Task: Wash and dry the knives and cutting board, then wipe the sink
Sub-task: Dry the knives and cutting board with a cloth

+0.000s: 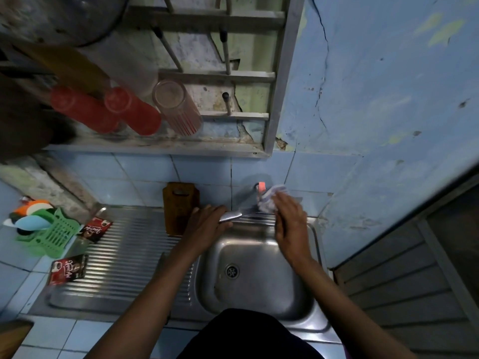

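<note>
Gripping a knife (234,215) at its handle end, the left hand (207,224) curls its fingers round it at the far rim of the sink (259,294), with the blade pointing right along that rim. Its grip is closed on the knife, the thumb lying along the near side. At the blade's right end the right hand (289,224) holds a crumpled pale cloth (269,200), fingers bent round the bundle, which sits against the blade and just below the tap (260,187) with its red top. Both forearms reach in from the bottom edge over the steel basin, and the drain (232,271) shows bare between them.

Just left of the left hand, a brown wooden cutting board (177,206) stands upright, leaning on the blue wall tiles at the back of the ribbed draining surface (124,268). Two dark red sachets (68,268) lie on the left part of that surface. Beside them on the counter sits a green plastic basket (51,239) holding coloured spoons. Above, a metal wall rack (220,76) carries two red cups (129,110) and a clear glass, all tipped over.
</note>
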